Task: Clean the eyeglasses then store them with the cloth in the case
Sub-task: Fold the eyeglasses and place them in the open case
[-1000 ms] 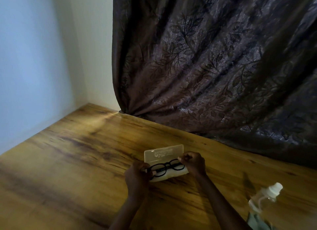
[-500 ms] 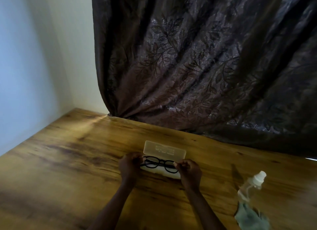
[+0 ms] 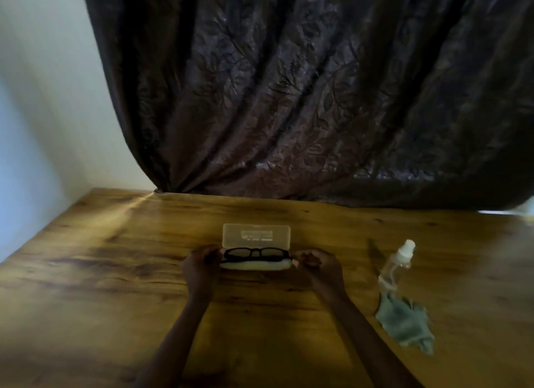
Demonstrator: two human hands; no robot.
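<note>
Here, eyeglasses (image 3: 257,253) held level at mouth of open case (image 3: 254,266), mid-surface (image 3: 115,272) toward far edge. Frame ends pinched, one by left hand (image 3: 202,267), other by right hand (image 3: 318,264), likely so lenses are not smudged. Lid stood back for access. Cloth (image 3: 404,324) laid crumpled by spray bottle (image 3: 396,267) toward right edge, not yet stored

It's dim in here. Pale daylight washes the wall (image 3: 34,127) far left of the fingers (image 3: 212,256) and throws a streak across the wooden table (image 3: 130,211); a bright sliver (image 3: 491,212) leaks under the curtain (image 3: 289,98) to their right. The eyeglasses (image 3: 257,253) between them look soft, the forearms (image 3: 179,344) nearly black, the table's edges bowed.
</note>
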